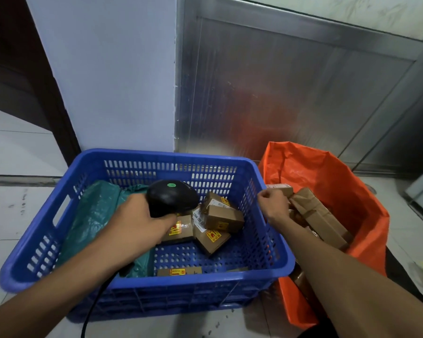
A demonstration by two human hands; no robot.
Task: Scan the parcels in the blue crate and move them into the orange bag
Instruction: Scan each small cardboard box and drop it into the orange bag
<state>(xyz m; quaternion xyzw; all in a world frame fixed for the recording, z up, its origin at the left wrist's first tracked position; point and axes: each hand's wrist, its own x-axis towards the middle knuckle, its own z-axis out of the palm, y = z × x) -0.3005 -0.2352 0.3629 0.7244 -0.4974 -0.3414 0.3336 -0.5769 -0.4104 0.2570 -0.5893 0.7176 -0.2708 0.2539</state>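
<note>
The left hand (142,223) grips the scanner (172,197) just above the boxes (220,219) in the crate (142,286), while the right hand (274,203), fingers loosely curled and empty, is nearer the bag (357,191).

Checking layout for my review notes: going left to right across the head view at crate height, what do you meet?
Green poly bag → left hand gripping black scanner → cardboard parcels in blue crate → right hand → brown parcels in orange bag.

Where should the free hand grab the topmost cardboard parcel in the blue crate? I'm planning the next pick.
Judging by its pose, take the topmost parcel from above, across its short sides: it lies tilted on the other boxes, top clear. The right hand is nearest.
</note>
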